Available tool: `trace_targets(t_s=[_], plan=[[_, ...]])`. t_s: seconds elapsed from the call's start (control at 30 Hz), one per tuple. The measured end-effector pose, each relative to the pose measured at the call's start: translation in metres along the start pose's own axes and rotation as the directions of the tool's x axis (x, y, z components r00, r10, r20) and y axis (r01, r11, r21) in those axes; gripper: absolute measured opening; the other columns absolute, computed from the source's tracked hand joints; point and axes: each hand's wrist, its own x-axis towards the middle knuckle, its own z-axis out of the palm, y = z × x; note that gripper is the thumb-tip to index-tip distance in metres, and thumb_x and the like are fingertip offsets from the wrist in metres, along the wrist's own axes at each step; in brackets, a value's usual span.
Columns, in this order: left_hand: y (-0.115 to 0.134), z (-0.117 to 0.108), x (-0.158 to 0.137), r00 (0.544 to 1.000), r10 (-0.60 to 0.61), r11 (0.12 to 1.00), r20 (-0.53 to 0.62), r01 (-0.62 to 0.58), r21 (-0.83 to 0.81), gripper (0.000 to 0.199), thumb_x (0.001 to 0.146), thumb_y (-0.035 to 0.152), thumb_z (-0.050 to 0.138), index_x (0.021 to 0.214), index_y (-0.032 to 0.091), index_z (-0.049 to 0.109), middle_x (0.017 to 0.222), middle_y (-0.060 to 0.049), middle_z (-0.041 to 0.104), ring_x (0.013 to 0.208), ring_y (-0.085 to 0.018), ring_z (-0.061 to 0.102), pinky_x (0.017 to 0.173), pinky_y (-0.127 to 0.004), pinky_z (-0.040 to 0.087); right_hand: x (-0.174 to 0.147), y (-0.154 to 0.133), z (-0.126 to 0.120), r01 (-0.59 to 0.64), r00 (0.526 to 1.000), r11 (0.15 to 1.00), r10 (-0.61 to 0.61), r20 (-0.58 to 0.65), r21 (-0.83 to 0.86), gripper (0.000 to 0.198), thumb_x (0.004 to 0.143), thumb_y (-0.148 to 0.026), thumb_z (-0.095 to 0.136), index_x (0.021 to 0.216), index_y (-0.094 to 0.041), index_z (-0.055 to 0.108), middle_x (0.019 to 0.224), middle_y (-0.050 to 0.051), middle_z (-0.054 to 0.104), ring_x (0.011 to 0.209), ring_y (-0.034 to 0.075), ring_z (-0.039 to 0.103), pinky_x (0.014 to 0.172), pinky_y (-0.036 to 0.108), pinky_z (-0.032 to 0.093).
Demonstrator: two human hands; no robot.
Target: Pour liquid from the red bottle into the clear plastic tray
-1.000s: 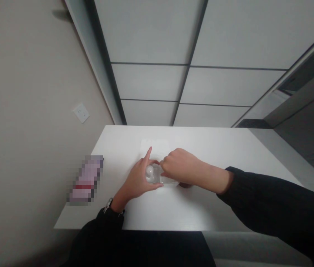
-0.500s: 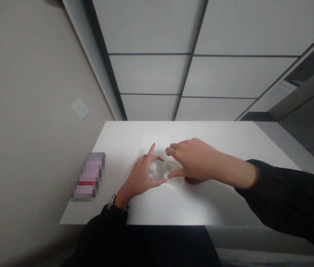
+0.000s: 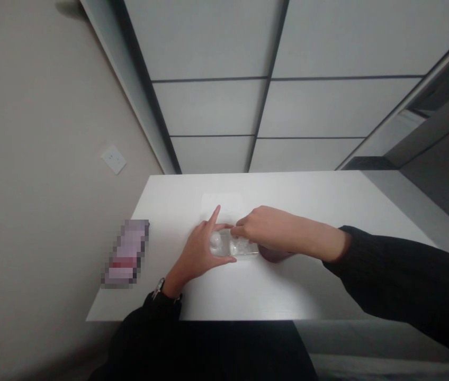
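A clear, see-through container lies on the white table, with rounded shiny shapes showing through it. My left hand is wrapped round its left end, thumb on the near side, one finger raised. From the right, my right hand reaches over the container, its fingers curled down at the top. What those fingertips pinch, if anything, is hidden. A dark reddish-brown shape shows beneath my right hand at the container's right end; I cannot make out what it is.
The white table stands against pale panelled doors. A blurred-out pink object lies at its left edge. Behind my hands is a faint pale sheet. The left wall has a socket.
My right hand has moved a little left and its thumb has gone from view, the fingers now curled over the container. My left hand keeps its hold.
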Motion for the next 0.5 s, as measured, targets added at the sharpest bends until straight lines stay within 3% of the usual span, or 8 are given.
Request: trace_targets(t_s=[0.13, 0.2, 0.27, 0.3, 0.4, 0.43, 0.5], plan=[[0.0013, 0.0007, 0.0006, 1.0, 0.003, 1.0, -0.023, -0.003, 0.024, 0.132, 0.07, 0.037, 0.097, 0.17, 0.03, 0.011, 0.139, -0.011, 0.072, 0.129, -0.038, 0.062, 0.115, -0.059, 0.042, 0.0048, -0.0031, -0.0003, -0.091, 0.996, 0.994, 0.091, -0.005, -0.052, 0.006, 0.095, -0.018, 0.072, 0.099, -0.014, 0.073, 0.076, 0.008, 0.075, 0.072, 0.022, 0.072, 0.061, 0.032, 0.033], [0.0023, 0.0009, 0.0006, 1.0, 0.006, 1.0, -0.029, -0.006, 0.017, 0.131, 0.069, 0.036, 0.097, 0.17, 0.03, 0.013, 0.138, -0.011, 0.072, 0.13, -0.037, 0.062, 0.115, -0.059, 0.041, 0.0064, -0.0032, 0.0012, -0.15, 0.989, 0.986, 0.15, -0.002, -0.073, 0.024, 0.099, -0.036, 0.073, 0.094, -0.013, 0.074, 0.076, 0.01, 0.075, 0.073, 0.024, 0.072, 0.061, 0.033, 0.034], [0.0033, 0.001, 0.0005, 0.999, -0.002, 1.0, -0.032, 0.002, 0.007, 0.13, 0.069, 0.036, 0.097, 0.169, 0.029, 0.015, 0.137, -0.011, 0.072, 0.129, -0.037, 0.063, 0.115, -0.058, 0.041, 0.0055, -0.0016, 0.0034, -0.169, 0.986, 0.984, 0.169, -0.016, -0.062, 0.031, 0.099, -0.044, 0.073, 0.101, -0.013, 0.074, 0.082, 0.012, 0.076, 0.076, 0.026, 0.073, 0.062, 0.033, 0.036], [0.0038, 0.001, 0.0004, 0.999, -0.012, 1.0, -0.035, 0.012, 0.005, 0.13, 0.069, 0.037, 0.097, 0.169, 0.028, 0.016, 0.137, -0.012, 0.072, 0.128, -0.037, 0.063, 0.114, -0.058, 0.042, 0.0043, -0.0004, 0.0046, -0.147, 0.989, 0.988, 0.146, -0.038, -0.049, 0.031, 0.097, -0.04, 0.076, 0.112, -0.013, 0.073, 0.089, 0.012, 0.078, 0.079, 0.026, 0.073, 0.063, 0.033, 0.037], [0.0044, 0.001, 0.0002, 0.998, -0.038, 0.999, -0.041, 0.038, 0.004, 0.128, 0.069, 0.038, 0.097, 0.169, 0.026, 0.018, 0.136, -0.013, 0.071, 0.126, -0.038, 0.064, 0.113, -0.059, 0.043, 0.002, 0.0024, 0.0066, 0.017, 0.993, 0.999, -0.021, -0.114, -0.033, 0.058, 0.084, -0.011, 0.081, 0.138, -0.016, 0.06, 0.113, 0.011, 0.076, 0.089, 0.024, 0.073, 0.066, 0.033, 0.041], [0.0044, 0.001, 0.0002, 0.998, -0.039, 0.999, -0.039, 0.039, 0.002, 0.128, 0.069, 0.037, 0.096, 0.169, 0.027, 0.017, 0.136, -0.012, 0.072, 0.126, -0.038, 0.063, 0.114, -0.059, 0.042, 0.0024, 0.0024, 0.0066, 0.06, 0.992, 0.997, -0.065, -0.113, -0.042, 0.058, 0.082, -0.004, 0.079, 0.136, -0.016, 0.061, 0.116, 0.011, 0.075, 0.091, 0.024, 0.073, 0.067, 0.033, 0.042], [0.0042, 0.0009, 0.0001, 0.999, -0.027, 1.0, -0.033, 0.027, -0.003, 0.128, 0.069, 0.035, 0.097, 0.169, 0.028, 0.016, 0.136, -0.011, 0.072, 0.128, -0.038, 0.063, 0.115, -0.06, 0.041, 0.0052, 0.0005, 0.0055, 0.07, 0.996, 0.995, -0.074, -0.056, -0.072, 0.039, 0.084, 0.0, 0.073, 0.119, -0.015, 0.069, 0.11, 0.01, 0.076, 0.091, 0.024, 0.073, 0.068, 0.033, 0.043]])
